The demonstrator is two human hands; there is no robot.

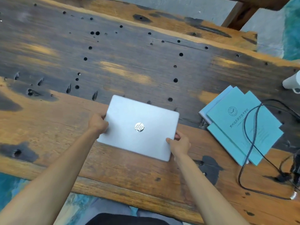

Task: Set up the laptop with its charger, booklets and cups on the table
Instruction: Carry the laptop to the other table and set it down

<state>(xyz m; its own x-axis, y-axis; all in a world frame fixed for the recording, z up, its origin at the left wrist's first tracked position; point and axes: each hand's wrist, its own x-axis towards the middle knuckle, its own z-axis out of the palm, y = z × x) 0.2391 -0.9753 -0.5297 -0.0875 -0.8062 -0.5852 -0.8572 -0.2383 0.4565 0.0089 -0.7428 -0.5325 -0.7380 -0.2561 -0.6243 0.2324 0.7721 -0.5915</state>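
A closed silver laptop (139,125) lies slightly turned on the wooden table (48,114). My left hand (99,123) grips its left edge, thumb on the lid. My right hand (179,144) grips its right near corner, thumb on top. To the right lies a fanned stack of light-blue booklets (241,124). The black charger cable (253,127) loops across them and runs to a dark charger brick (296,166) at the right edge. A white cup (292,82) lies on its side at the far right, partly cut off.
The tabletop is rough dark and orange wood with many small holes. A wooden chair or bench frame (240,15) stands beyond the far edge at the upper right. Blue-green floor (9,187) shows past the near edge.
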